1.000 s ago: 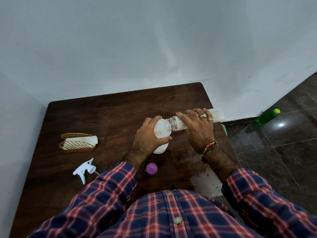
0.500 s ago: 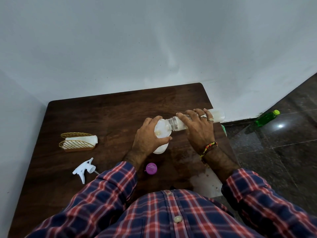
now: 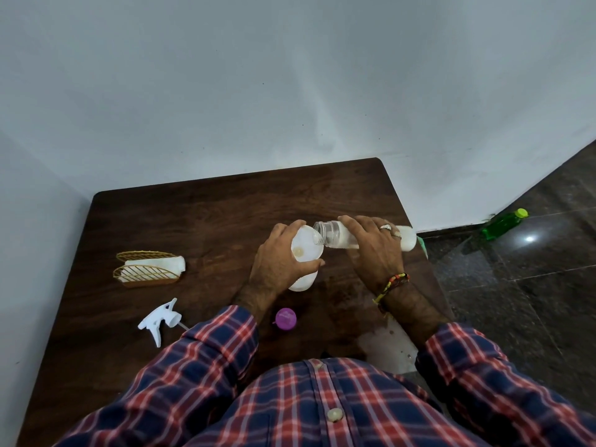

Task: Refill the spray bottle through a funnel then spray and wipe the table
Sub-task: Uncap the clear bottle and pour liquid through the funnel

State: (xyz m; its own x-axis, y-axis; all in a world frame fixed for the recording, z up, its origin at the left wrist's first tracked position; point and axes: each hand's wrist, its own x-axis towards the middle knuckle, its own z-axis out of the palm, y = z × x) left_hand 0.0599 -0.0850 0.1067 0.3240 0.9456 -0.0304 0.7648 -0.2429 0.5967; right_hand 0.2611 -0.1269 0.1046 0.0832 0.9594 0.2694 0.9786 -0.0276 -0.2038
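Note:
A white funnel sits in the mouth of a white spray bottle standing mid-table. My left hand grips the funnel and bottle top. My right hand holds a clear refill bottle tipped on its side, its open mouth over the funnel's rim. A little liquid pools in the funnel. The white spray head lies detached at the front left of the table. A purple cap lies near my left sleeve.
The dark wooden table stands against a white wall. A gold wire holder with white tissue sits at the left. A green bottle lies on the dark tiled floor to the right. A wet patch shines near the table's front right edge.
The refill bottle's mouth has shifted slightly over the funnel; both hands have stayed almost in place.

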